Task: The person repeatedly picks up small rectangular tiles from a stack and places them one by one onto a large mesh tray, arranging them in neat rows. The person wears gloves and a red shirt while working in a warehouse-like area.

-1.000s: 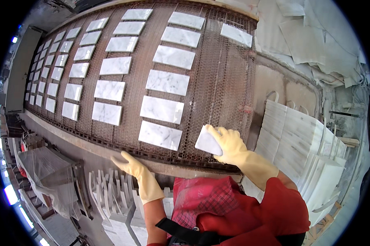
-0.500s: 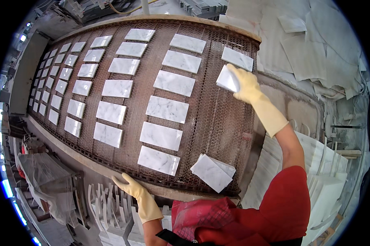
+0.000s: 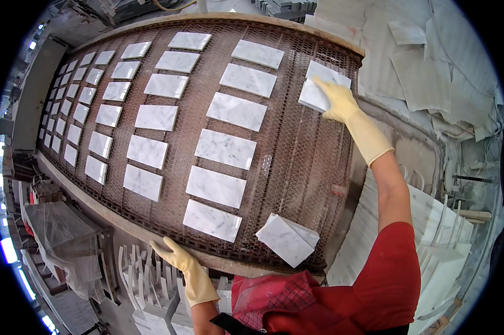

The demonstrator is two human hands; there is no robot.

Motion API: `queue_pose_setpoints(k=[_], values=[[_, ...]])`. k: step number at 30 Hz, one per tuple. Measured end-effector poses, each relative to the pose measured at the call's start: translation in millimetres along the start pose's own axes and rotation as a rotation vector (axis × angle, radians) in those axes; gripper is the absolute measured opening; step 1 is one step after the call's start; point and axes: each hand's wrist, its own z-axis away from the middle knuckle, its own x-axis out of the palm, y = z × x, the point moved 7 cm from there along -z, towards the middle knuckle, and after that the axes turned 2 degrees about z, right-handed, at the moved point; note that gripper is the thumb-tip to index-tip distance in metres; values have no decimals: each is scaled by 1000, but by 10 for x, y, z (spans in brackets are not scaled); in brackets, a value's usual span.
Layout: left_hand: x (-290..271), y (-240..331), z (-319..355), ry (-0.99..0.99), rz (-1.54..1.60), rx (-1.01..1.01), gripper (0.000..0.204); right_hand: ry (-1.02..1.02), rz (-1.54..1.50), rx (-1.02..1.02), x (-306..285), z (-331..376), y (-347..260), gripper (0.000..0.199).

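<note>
Resting flat at far right corner of mesh conveyor belt: white marble tile, stacked on a second tile; pressed from above by gloved right hand, fingers held together, laid flat on tile face; gloved left hand planted on near wooden edge, fingers spread; loose angled tile pair near front right; rows of tiles across belt; upright slabs stacked below edge.
</note>
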Motion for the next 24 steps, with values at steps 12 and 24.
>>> queue_pose_setpoints(k=[12,24], values=[[37,36,59,6,50,-14,83,121,-122,-205,391,861,-579,107],[43,17,98,-7,16,-16,85,133,-139,-160,277,937,-551,101]])
